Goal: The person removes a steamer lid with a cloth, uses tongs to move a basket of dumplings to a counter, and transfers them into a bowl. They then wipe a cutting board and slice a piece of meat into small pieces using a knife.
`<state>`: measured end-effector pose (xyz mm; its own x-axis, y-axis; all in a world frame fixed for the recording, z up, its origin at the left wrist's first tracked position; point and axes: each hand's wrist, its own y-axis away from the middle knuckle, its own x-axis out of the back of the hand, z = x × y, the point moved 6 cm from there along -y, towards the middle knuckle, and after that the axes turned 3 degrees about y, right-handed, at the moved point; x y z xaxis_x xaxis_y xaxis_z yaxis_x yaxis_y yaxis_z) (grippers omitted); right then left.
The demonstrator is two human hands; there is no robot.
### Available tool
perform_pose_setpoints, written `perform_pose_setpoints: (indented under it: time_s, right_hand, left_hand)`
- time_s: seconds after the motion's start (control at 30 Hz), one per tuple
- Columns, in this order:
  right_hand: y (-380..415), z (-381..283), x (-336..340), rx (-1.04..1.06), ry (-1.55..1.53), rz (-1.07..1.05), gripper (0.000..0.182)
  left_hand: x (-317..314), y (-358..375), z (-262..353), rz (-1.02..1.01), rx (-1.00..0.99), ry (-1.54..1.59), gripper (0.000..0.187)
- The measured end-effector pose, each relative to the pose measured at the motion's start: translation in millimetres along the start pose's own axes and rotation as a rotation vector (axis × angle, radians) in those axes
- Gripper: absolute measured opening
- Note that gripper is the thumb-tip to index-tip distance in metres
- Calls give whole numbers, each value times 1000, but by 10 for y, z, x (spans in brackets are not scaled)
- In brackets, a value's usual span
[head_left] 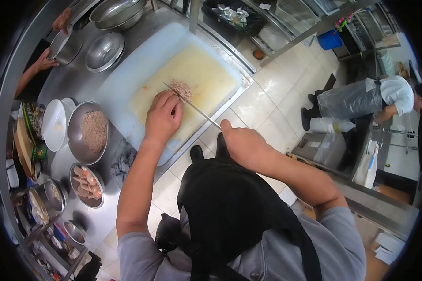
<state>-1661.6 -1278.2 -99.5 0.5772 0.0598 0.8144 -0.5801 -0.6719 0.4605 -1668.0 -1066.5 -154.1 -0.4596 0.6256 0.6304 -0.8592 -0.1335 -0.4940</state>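
My right hand (244, 146) is closed round the handle of a kitchen knife (199, 112), whose blade points toward the upper left over the cutting board (211, 70). Along the far side of the blade lies a small heap of finely chopped, pinkish-brown meat (181, 89). My left hand (164, 116) rests on the board with its fingers curled together, knuckles close to the blade. Whatever sits under those fingers is hidden.
Left on the steel table (140, 18) are a bowl of minced meat (94, 131), a bowl of larger meat pieces (86, 187), a white bowl (56, 126) and metal bowls (104, 51). Another person's hands hold a pot (66, 47). A co-worker (356, 100) bends at the right.
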Motion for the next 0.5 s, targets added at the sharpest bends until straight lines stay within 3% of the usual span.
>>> perform_pose_setpoints:
  time_s: [0.27,0.33,0.5]
  right_hand:
    - [-6,-3,-90,1,-41,-106,23]
    - [-294,16,-210,60,-68,32,23]
    - [-313,-29,8,32,-57,32,24]
  left_hand:
    - [14,-36,-4,4,2,17,12]
    - [2,-12,1,-14,15,29,13]
    - [32,-14,28,25,-18,17,13]
